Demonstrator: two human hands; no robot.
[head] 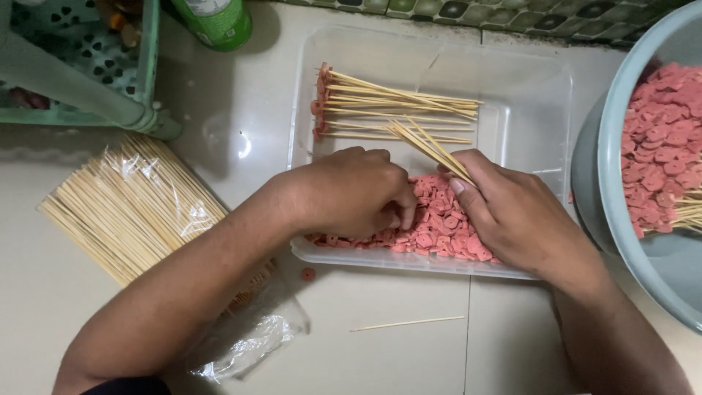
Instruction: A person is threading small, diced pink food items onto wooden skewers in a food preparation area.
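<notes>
Pale tiled floor (395, 344), seen from above, with a clear plastic tray (534, 80) at its centre. Tray contents: a heap of pink sausage slices (439, 223) along the near wall; a row of loaded skewers (395, 110) at the far side, long axes running left-right, pink pieces at their left ends. Right of the tray: grey-blue basin (621, 110) holding more pink slices and skewer ends. Left of the tray: an opened plastic pack of bare bamboo skewers (124, 205); one loose skewer (406, 322) lies on the floor near the tray's near wall. Left hand (351, 194): fingers curled, tips pinching among the slices. Right hand (512, 212): closed around a small bundle of skewers (431, 146), which slants up-left over the tray.
</notes>
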